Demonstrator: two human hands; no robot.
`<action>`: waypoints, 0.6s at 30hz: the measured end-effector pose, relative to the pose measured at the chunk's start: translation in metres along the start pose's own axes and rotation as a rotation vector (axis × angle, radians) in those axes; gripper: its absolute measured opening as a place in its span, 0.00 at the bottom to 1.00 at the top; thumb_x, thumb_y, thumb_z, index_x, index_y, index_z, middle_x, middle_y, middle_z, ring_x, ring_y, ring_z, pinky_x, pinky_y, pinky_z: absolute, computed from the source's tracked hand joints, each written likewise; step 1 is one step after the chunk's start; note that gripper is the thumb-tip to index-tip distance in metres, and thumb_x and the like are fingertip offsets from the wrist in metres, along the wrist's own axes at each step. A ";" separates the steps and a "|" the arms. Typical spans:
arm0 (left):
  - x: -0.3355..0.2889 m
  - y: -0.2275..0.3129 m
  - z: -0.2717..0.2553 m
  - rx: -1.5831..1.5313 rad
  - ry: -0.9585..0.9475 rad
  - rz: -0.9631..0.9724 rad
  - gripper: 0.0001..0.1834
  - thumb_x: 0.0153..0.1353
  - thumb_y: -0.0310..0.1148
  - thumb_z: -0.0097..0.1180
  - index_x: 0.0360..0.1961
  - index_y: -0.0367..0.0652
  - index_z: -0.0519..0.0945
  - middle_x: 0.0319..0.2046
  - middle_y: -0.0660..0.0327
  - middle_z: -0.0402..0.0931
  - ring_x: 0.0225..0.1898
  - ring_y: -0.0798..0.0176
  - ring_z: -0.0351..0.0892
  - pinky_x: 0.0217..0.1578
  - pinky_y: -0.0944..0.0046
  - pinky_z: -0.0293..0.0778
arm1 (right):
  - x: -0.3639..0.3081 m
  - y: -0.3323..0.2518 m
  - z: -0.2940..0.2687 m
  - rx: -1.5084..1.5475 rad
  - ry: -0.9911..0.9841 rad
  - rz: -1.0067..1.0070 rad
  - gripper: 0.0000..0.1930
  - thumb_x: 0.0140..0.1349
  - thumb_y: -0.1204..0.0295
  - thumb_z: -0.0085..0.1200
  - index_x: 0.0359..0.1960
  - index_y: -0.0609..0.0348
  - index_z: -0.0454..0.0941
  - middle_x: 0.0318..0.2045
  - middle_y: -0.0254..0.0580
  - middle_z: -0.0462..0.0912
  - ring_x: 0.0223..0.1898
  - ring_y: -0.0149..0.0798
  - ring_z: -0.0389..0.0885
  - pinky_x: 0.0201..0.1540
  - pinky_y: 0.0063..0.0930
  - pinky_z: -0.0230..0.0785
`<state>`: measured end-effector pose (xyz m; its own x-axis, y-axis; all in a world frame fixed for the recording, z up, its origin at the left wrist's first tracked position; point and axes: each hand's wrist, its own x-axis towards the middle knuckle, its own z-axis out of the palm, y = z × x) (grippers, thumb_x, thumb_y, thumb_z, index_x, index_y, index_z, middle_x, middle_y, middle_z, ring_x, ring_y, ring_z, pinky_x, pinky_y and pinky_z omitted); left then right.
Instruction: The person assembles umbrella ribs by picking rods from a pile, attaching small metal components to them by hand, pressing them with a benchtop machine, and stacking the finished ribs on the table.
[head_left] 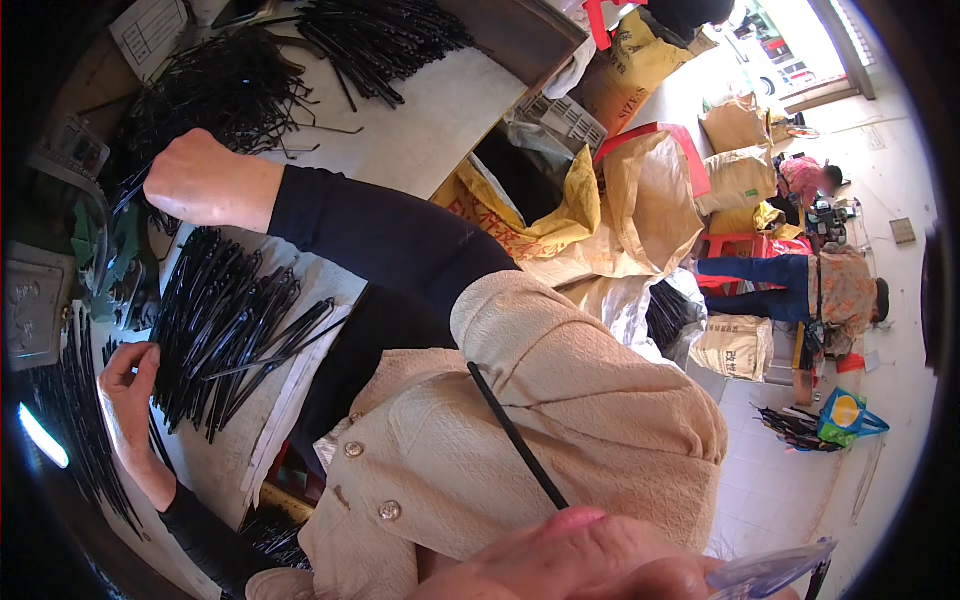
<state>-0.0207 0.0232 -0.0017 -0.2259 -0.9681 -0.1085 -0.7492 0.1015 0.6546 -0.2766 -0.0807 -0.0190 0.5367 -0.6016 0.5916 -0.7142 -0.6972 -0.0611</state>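
My right hand (205,182), on the dark-sleeved arm across the upper part of the picture, is curled into a fist. Its fingers are hidden, as is whatever they hold. It sits at the edge of a tangled heap of bent black rods (215,95), close to a green and grey machine (125,255). Lower left, my left hand (132,385) has bent fingers with the thumb drawn in against them. Anything pinched there is too thin to make out. Beside it lies a pile of straight, glossy black rods (225,330) on a pale cloth or sheet (285,420).
Another bundle of black rods (385,40) lies on the white table (400,140). More long rods (75,410) rest at the left rim. Yellow and brown sacks (655,200) stand beyond the table. Two people, one in a floral top (845,290), are farther right.
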 end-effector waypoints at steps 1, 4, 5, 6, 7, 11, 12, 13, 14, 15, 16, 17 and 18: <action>0.001 -0.002 0.000 0.003 0.008 -0.001 0.08 0.57 0.31 0.56 0.32 0.37 0.79 0.21 0.69 0.69 0.21 0.77 0.59 0.23 0.75 0.54 | 0.001 -0.001 0.002 0.015 -0.003 -0.014 0.04 0.39 0.73 0.53 0.14 0.58 0.75 0.17 0.45 0.77 0.22 0.48 0.78 0.21 0.39 0.68; 0.002 -0.005 0.001 -0.028 0.009 -0.004 0.08 0.57 0.32 0.55 0.33 0.37 0.79 0.21 0.69 0.69 0.21 0.77 0.59 0.23 0.75 0.54 | 0.003 -0.006 -0.001 0.054 -0.008 -0.033 0.04 0.39 0.72 0.52 0.15 0.58 0.77 0.17 0.45 0.78 0.23 0.49 0.79 0.22 0.39 0.69; 0.003 -0.004 0.001 -0.028 0.009 -0.003 0.08 0.57 0.32 0.55 0.33 0.37 0.79 0.21 0.69 0.69 0.21 0.77 0.59 0.23 0.75 0.54 | 0.004 -0.009 -0.003 0.078 -0.010 -0.036 0.04 0.39 0.71 0.52 0.16 0.57 0.77 0.18 0.45 0.78 0.24 0.49 0.79 0.23 0.39 0.70; 0.003 -0.003 0.001 -0.046 0.007 0.000 0.08 0.58 0.32 0.55 0.33 0.37 0.79 0.21 0.69 0.69 0.21 0.77 0.60 0.23 0.76 0.55 | 0.005 -0.015 -0.008 0.095 -0.036 -0.021 0.05 0.40 0.71 0.52 0.17 0.57 0.78 0.18 0.45 0.78 0.24 0.49 0.79 0.24 0.40 0.70; 0.003 -0.002 0.002 -0.064 0.005 0.004 0.08 0.58 0.32 0.55 0.33 0.37 0.79 0.21 0.69 0.69 0.21 0.77 0.60 0.23 0.76 0.55 | 0.006 -0.018 -0.010 0.095 -0.037 -0.021 0.05 0.40 0.71 0.52 0.17 0.57 0.78 0.18 0.45 0.78 0.24 0.49 0.79 0.24 0.40 0.70; 0.001 -0.002 0.000 -0.057 0.011 -0.037 0.08 0.58 0.32 0.55 0.34 0.38 0.79 0.21 0.69 0.70 0.22 0.77 0.61 0.23 0.76 0.56 | 0.007 -0.028 -0.014 0.225 -0.005 -0.024 0.08 0.46 0.66 0.55 0.17 0.55 0.79 0.17 0.44 0.78 0.24 0.50 0.79 0.25 0.41 0.70; 0.002 -0.006 0.001 -0.060 0.019 -0.036 0.09 0.59 0.33 0.54 0.34 0.38 0.79 0.21 0.69 0.70 0.21 0.77 0.61 0.23 0.76 0.56 | 0.007 -0.029 -0.015 0.249 0.002 -0.019 0.08 0.45 0.66 0.56 0.18 0.57 0.79 0.19 0.46 0.79 0.25 0.50 0.79 0.26 0.41 0.71; 0.003 -0.009 0.001 -0.064 0.028 -0.036 0.09 0.59 0.33 0.54 0.35 0.38 0.79 0.21 0.69 0.71 0.21 0.77 0.62 0.23 0.76 0.56 | 0.008 -0.030 -0.015 0.273 0.008 -0.014 0.09 0.44 0.65 0.57 0.18 0.58 0.80 0.20 0.48 0.79 0.26 0.50 0.80 0.27 0.41 0.72; 0.003 -0.011 0.001 -0.067 0.028 -0.036 0.09 0.59 0.33 0.54 0.35 0.38 0.79 0.21 0.69 0.71 0.21 0.77 0.62 0.23 0.76 0.56 | 0.010 -0.031 -0.015 0.272 0.005 -0.016 0.09 0.44 0.65 0.57 0.18 0.58 0.80 0.20 0.48 0.79 0.26 0.50 0.80 0.27 0.41 0.72; 0.004 -0.010 0.002 -0.059 0.038 -0.036 0.09 0.59 0.33 0.54 0.35 0.39 0.79 0.21 0.69 0.71 0.21 0.77 0.62 0.23 0.76 0.57 | 0.009 -0.029 -0.016 0.293 0.033 0.004 0.09 0.44 0.65 0.57 0.18 0.58 0.80 0.20 0.48 0.80 0.26 0.50 0.80 0.27 0.41 0.72; 0.005 -0.009 0.002 -0.053 0.049 -0.036 0.09 0.59 0.33 0.54 0.35 0.39 0.79 0.21 0.68 0.71 0.21 0.77 0.62 0.22 0.76 0.57 | 0.009 -0.028 -0.016 0.313 0.062 0.023 0.09 0.44 0.65 0.57 0.18 0.58 0.80 0.21 0.48 0.80 0.27 0.50 0.80 0.27 0.41 0.72; 0.005 -0.009 0.002 -0.048 0.046 -0.037 0.09 0.59 0.33 0.54 0.35 0.39 0.79 0.21 0.68 0.71 0.21 0.77 0.62 0.22 0.76 0.57 | 0.007 -0.028 -0.017 0.316 0.064 0.027 0.09 0.44 0.65 0.57 0.18 0.58 0.80 0.21 0.48 0.80 0.27 0.50 0.80 0.27 0.41 0.72; 0.005 -0.013 0.001 -0.061 0.046 -0.040 0.09 0.59 0.33 0.54 0.36 0.39 0.80 0.21 0.68 0.71 0.21 0.77 0.62 0.22 0.76 0.57 | 0.007 -0.030 -0.019 0.282 0.043 0.024 0.09 0.44 0.65 0.57 0.18 0.58 0.80 0.21 0.48 0.80 0.27 0.50 0.80 0.27 0.41 0.72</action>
<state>-0.0130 0.0173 -0.0114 -0.1666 -0.9807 -0.1025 -0.7173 0.0492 0.6950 -0.2600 -0.0561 0.0021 0.4972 -0.6062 0.6208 -0.5697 -0.7677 -0.2934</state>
